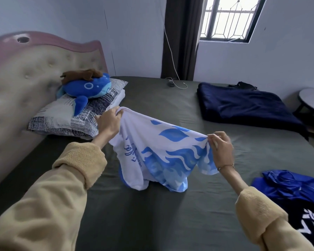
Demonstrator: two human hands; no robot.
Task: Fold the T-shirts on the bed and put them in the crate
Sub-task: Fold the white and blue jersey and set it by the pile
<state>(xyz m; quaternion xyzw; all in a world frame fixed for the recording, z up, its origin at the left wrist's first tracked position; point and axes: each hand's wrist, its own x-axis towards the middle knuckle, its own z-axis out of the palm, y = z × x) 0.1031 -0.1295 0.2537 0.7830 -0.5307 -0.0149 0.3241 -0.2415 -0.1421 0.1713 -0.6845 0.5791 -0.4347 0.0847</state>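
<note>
Left hand (108,122) and right hand (221,147) each pinched the white-and-blue T-shirt (163,153), stretched left-right, hem drooping onto the bed (152,214).

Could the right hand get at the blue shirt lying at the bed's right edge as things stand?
Probably not straight away: the right hand pinches the white T-shirt, which the left hand also holds up. The blue shirt lies close by, uncovered, so once freed it likely could.

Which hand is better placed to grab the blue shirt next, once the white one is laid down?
Probably right. The right hand pinches the white shirt on the side where the blue shirt lies, nearest its forearm. The left hand grips the far corner by the pillow and would have to cross over.
</note>
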